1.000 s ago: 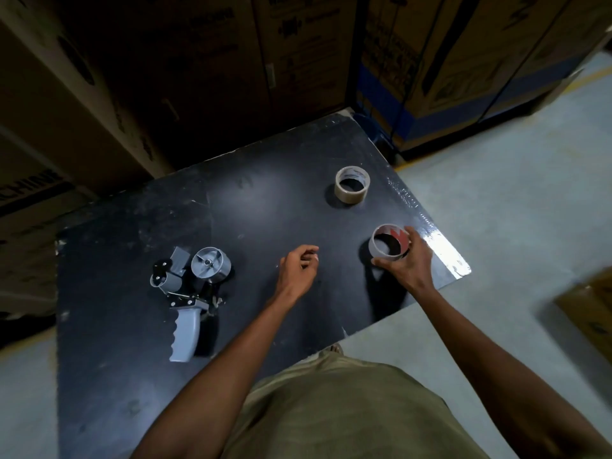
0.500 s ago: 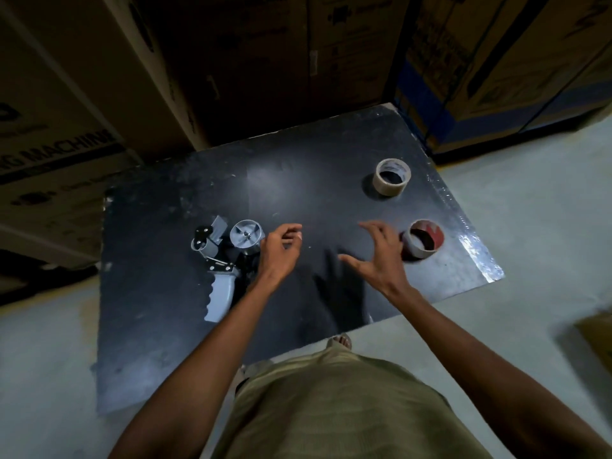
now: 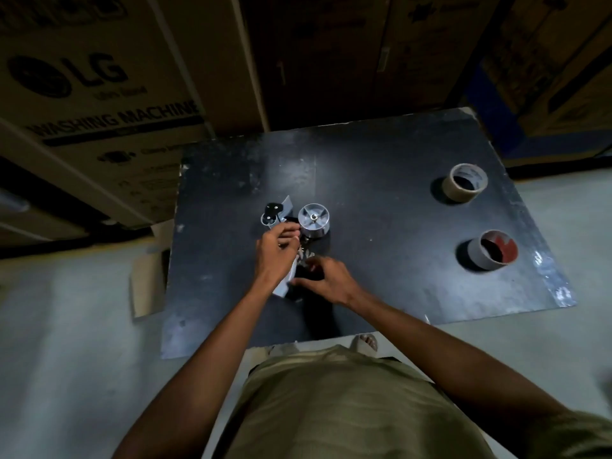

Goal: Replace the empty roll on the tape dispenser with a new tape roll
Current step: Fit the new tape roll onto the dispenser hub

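The grey tape dispenser lies on the black table, its bare spool wheel facing up. My left hand is curled over the dispenser's body just below the wheel. Blurred, my right hand reaches in from the right, and its fingers are at the grey handle; whether they grip it is unclear. A beige tape roll stands at the table's far right. Nearer me on the right sits a thin grey core with red inside, and no hand touches it.
Large cardboard boxes stand close behind and to the left of the table. More boxes are stacked at the back right. A flat piece of cardboard lies on the concrete floor by the table's left edge. My foot shows under the near edge.
My right hand let go of the grey core and swung left to the dispenser's handle. My left hand moved onto the dispenser. The view shifted left.
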### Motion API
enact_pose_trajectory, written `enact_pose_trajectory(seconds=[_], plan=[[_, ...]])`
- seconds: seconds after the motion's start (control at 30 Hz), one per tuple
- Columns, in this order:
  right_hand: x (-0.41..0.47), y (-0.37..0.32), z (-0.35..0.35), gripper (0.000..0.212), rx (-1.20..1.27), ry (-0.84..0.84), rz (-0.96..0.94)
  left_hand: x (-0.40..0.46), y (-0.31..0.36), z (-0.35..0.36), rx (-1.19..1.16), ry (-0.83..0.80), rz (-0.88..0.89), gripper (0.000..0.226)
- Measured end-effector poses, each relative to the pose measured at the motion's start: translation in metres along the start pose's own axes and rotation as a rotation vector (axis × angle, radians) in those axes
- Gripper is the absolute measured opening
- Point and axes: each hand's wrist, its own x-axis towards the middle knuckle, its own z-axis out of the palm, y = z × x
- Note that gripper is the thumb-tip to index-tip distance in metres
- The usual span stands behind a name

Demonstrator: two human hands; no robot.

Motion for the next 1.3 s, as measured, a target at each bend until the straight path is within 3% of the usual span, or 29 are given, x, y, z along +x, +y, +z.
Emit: enact_pose_trajectory(seconds=[0.13,0.33,0.47,0.6,0.83,1.1,1.3], plan=[[0.013,-0.014,0.019,0.038,0.156,-0.022,0.151,-0.004,-0.011,-0.017,-0.04,0.03,-0.046,0.029],[0.036,-0.022,0.034,0.038,0.371,0.016,0.33,-0.002,-0.027,-0.034,-0.112,0.03,-0.121,0.031],[0.044,-0.028,0.046,0.048,0.849,-0.055,0.438,0.004,-0.033,-0.038,-0.126,0.036,-0.142,0.029],[0.053,-0.039,0.056,0.031,1.122,-0.027,0.455,0.009,-0.034,-0.038,-0.142,0.033,-0.156,0.028],[0.048,-0.045,0.054,0.009,1.126,0.048,0.472,0.019,-0.035,-0.036,-0.157,0.045,-0.202,0.026],[0.044,-0.041,0.023,0.012,0.998,0.176,0.473,0.02,-0.032,-0.024,-0.203,0.039,-0.262,0.026],[0.035,-0.04,-0.002,0.017,0.951,0.156,0.443,0.012,-0.014,-0.019,-0.504,0.071,-0.461,0.024]])
